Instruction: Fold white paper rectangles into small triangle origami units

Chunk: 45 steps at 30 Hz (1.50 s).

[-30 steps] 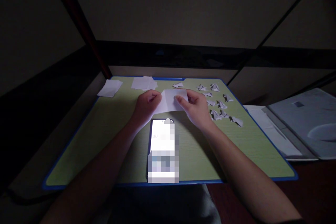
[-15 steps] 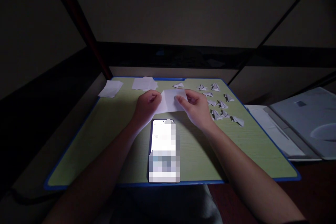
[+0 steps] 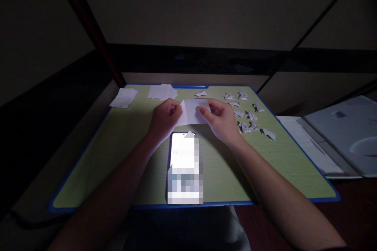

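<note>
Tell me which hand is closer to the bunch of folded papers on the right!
Right. The right hand is just to the left of the folded papers; the left hand is farther left, at the other end of the sheet.

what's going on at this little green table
A person is holding a creased white sheet of paper with both hands: the left hand grips one end, and the right hand holds the other, its thumb on top. A lit phone lies in front of them on the green table. Flat paper piles sit at the far left, and small folded paper pieces are scattered mostly on the right.
</note>
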Tool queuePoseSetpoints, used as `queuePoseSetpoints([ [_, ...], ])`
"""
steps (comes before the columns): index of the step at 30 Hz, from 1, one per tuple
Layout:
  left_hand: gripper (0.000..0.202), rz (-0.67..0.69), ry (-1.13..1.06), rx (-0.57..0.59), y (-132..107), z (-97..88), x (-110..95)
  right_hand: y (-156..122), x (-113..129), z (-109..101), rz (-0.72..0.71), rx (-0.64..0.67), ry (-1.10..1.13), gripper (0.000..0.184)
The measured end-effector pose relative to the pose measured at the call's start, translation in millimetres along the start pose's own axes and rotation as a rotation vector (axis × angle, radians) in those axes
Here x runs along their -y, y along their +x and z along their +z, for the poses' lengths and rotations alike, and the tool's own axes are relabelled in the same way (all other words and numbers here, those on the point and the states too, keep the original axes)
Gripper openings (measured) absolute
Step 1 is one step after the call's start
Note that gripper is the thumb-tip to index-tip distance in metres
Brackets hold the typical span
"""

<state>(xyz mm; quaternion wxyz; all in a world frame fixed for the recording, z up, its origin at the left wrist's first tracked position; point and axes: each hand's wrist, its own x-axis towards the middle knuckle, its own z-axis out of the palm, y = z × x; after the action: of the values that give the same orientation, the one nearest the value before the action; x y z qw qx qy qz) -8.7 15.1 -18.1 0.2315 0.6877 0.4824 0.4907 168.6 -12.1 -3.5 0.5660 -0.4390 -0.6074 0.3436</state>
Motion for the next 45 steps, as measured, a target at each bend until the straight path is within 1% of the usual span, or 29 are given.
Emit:
queuePoseSetpoints([
  [4, 0.016, -0.028, -0.029, 0.022, 0.7, -1.0, -3.3, 0.5, -1.3, -1.0, -0.007, -0.005, -0.006, 0.023],
  [11, 0.019, -0.023, -0.046, 0.044, 1.4, -0.9, -3.5, 2.1, -1.8, -1.6, 0.006, -0.003, -0.001, 0.024],
  [17, 0.02, 0.019, 0.013, 0.049, 0.4, -2.3, -1.7, 1.7, -1.5, -2.4, 0.037, 0.02, 0.003, 0.021],
  [21, 0.018, 0.046, 0.037, 0.029, -0.5, -2.5, -2.3, 1.7, -0.9, -1.5, 0.048, 0.021, 0.019, 0.025],
  [24, 0.017, 0.041, 0.035, 0.022, -0.3, -2.3, -2.6, 2.2, 1.5, -0.7, 0.069, 0.029, 0.057, 0.029],
  [28, 0.017, 0.031, 0.008, 0.016, 0.7, -2.9, -4.8, 2.9, 3.6, -1.2, 0.112, 0.036, 0.112, 0.029],
  [36, 0.016, 0.011, 0.017, 0.021, -1.6, -6.4, -13.2, 3.2, -5.1, -3.9, 0.202, 0.067, 0.208, 0.031],
  [39, 0.016, -0.002, 0.017, 0.045, 0.6, -7.3, -14.5, 3.4, -6.5, -3.9, 0.229, 0.07, 0.269, 0.03],
  [42, 0.017, 0.004, 0.031, 0.055, -1.8, -15.6, -25.9, 5.1, -7.1, -4.7, 0.238, 0.044, 0.274, 0.029],
  [45, 0.023, 0.057, 0.077, -0.004, -19.2, -36.2, -51.3, 7.8, -8.4, -6.6, 0.21, -0.001, 0.247, 0.029],
])
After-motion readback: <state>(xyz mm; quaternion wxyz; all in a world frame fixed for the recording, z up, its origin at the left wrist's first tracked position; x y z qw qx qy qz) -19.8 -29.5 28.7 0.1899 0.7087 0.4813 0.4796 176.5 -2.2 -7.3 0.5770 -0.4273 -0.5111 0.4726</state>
